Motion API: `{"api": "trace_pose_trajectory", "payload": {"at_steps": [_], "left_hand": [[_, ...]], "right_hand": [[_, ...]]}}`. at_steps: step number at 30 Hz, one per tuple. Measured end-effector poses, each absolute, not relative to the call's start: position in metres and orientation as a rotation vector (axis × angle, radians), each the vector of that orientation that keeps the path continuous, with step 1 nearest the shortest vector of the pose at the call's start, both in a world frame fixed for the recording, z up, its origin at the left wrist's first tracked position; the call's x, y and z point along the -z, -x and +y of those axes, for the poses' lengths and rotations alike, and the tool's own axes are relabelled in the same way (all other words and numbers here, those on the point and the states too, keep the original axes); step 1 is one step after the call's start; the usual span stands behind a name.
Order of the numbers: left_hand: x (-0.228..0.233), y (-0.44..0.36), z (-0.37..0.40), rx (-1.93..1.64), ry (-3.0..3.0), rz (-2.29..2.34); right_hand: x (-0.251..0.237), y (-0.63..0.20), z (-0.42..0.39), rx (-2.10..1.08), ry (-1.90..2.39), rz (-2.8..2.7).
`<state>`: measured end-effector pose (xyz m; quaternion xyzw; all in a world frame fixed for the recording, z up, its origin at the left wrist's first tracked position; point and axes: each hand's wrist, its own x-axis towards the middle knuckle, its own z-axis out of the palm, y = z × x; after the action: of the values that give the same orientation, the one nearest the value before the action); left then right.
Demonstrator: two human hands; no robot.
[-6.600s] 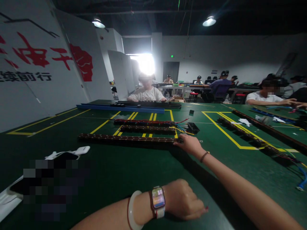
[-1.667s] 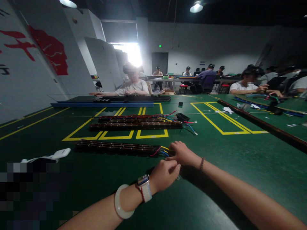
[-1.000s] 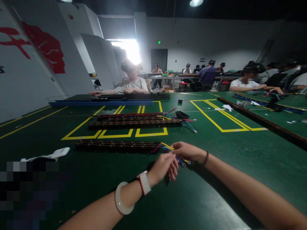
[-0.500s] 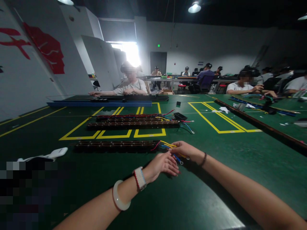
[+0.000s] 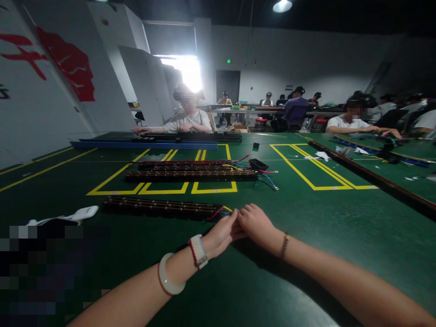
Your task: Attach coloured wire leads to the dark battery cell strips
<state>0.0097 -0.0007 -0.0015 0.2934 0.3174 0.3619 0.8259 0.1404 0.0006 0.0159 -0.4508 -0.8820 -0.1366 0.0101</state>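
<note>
Green table [image 5: 306,213]: wires [image 5: 223,210] under hands [image 5: 238,227].

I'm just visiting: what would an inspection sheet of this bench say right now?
Surface: green table with yellow taped boxes.
Job's things: near dark strip lying flat, its coloured wires at the right end.
Clutter: white cloth; small black box.
Hands: left hand and right hand closed together over the wire ends.
Cables: more loose wires by two farther strips.
Surroundings: other people seated at neighbouring tables.
</note>
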Motion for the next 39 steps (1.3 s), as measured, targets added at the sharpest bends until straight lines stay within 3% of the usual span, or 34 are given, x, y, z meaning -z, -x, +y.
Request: {"api": "trace_pose_trajectory", "payload": {"at_steps": [6,15,20,33,39], "left_hand": [[0.006,-0.012,0.003,-0.857,-0.482,0.744],[0.008,-0.008,0.006,-0.828,-0.469,0.623],[0.008,-0.006,0.005,-0.816,-0.516,0.601],[0.013,-0.006,0.007,-0.820,-0.572,0.633],[0.007,-0.008,0.003,-0.818,-0.606,0.617]], "right_hand": [[-0.010,-0.130,-0.009,0.681,1.271,-2.803],[-0.057,-0.151,-0.010,0.184,1.383,-2.756],[-0.071,-0.158,-0.010,0.204,1.646,-2.677],[-0.061,-0.146,-0.016,0.042,1.716,-2.875],[-0.066,-0.158,-0.008,0.195,1.755,-2.751]]}}
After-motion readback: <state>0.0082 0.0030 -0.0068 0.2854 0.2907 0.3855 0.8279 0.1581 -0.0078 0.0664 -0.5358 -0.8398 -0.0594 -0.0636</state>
